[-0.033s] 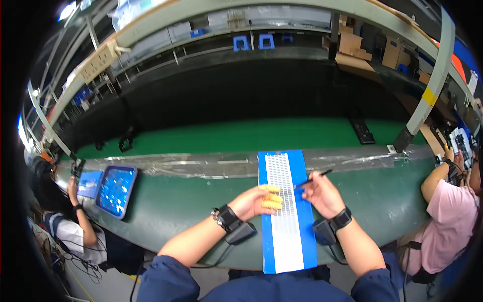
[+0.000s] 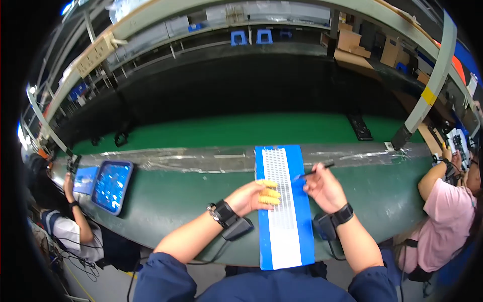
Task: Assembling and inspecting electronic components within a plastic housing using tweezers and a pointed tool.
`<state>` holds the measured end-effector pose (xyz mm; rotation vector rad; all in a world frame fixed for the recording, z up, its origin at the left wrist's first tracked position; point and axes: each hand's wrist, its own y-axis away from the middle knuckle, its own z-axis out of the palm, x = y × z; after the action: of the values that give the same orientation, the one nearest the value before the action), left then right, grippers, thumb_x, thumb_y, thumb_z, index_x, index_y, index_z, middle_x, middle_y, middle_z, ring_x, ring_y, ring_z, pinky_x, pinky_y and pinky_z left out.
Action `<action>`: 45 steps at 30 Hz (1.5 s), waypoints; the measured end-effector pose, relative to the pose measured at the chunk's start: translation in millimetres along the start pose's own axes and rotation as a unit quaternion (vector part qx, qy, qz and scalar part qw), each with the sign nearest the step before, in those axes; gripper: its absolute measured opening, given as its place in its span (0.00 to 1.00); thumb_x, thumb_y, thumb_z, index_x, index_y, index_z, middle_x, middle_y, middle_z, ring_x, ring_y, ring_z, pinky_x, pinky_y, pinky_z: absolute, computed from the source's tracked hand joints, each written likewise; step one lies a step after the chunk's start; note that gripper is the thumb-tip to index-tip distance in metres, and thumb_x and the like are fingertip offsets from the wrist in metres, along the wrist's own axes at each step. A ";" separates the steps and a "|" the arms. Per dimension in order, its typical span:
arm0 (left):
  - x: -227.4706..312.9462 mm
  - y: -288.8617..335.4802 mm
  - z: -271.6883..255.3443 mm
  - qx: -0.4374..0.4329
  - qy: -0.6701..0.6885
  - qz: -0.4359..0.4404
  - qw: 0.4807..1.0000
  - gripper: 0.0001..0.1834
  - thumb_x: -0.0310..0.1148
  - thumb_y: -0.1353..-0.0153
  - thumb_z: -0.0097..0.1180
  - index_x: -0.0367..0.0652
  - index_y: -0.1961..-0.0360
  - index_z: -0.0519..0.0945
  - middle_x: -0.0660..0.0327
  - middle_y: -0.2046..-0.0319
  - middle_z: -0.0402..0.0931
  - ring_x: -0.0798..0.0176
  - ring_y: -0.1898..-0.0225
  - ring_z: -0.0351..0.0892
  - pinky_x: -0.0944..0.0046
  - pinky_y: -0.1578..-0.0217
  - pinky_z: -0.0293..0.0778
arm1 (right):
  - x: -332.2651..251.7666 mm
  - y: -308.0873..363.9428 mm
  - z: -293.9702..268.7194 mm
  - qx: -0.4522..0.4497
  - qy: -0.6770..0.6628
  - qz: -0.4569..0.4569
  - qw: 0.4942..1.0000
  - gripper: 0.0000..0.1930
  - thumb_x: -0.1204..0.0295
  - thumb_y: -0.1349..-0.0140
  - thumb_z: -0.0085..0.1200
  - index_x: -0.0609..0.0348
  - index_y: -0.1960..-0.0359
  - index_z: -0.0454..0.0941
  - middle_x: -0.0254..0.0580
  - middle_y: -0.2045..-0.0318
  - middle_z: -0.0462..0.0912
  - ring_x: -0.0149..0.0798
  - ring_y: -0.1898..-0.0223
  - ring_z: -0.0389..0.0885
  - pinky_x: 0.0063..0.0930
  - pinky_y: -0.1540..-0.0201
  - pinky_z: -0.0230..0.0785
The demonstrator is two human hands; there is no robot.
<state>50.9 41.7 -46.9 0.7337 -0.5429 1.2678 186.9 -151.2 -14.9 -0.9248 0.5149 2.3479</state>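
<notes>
In front of me, a long blue board (image 2: 306,236) carries a white strip (image 2: 285,246) printed with rows of small dark marks on its far part. My left hand (image 2: 247,197) lies at the strip's left edge, fingers stretched over it, with yellow finger covers (image 2: 269,193) on several fingertips. To the right of the strip, my right hand (image 2: 324,190) pinches a slim black pen-like tool (image 2: 322,169). Its tip points left over the board; whether it touches the surface I cannot tell. Both wrists wear black bands with boxy devices and cables.
A blue tray (image 2: 112,187) of small shiny bits stands on the green table (image 2: 176,201) at left. Beyond a taped strip lies a black flat part (image 2: 359,127) on a green surface. Metal frame posts (image 2: 425,100) rise behind. People sit at both sides.
The whole view has shifted slightly. Relative to the board, the tool's tip has moved a little toward the far end. My left hand stays in nearly the same place.
</notes>
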 end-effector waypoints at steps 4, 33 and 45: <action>1.4 -0.6 -0.3 -0.007 0.005 0.007 1.000 0.17 0.34 0.41 0.37 0.34 0.53 0.64 0.49 0.62 0.71 0.56 0.61 0.75 0.59 0.61 0.73 | -54.7 -8.3 -13.3 -0.015 0.045 -0.135 0.990 0.12 0.59 0.38 0.37 0.53 0.71 0.66 0.37 0.76 0.74 0.27 0.79 0.67 0.26 0.69 0.64; 3.6 4.3 -8.0 -0.071 0.191 -0.035 0.978 0.21 0.41 0.40 0.33 0.37 0.53 0.65 0.49 0.61 0.72 0.55 0.57 0.72 0.58 0.58 0.71 | -94.6 -47.6 6.4 0.012 0.800 -0.276 0.533 0.25 0.68 0.73 0.64 0.66 0.72 0.65 0.43 0.74 0.69 0.41 0.73 0.66 0.26 0.67 0.61; 4.2 26.2 60.3 -0.365 0.261 -0.217 0.867 0.41 0.61 0.51 0.37 0.38 0.44 0.55 0.37 0.51 0.59 0.31 0.60 0.68 0.41 0.72 0.72 | -65.2 89.6 40.6 -0.135 0.810 -0.359 0.444 0.23 0.59 0.61 0.62 0.58 0.82 0.58 0.52 0.58 0.66 0.48 0.54 0.63 0.43 0.48 0.51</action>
<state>28.2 2.6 1.0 -0.1411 -0.3354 0.6934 150.6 -222.0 72.2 -2.6569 0.1914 0.0953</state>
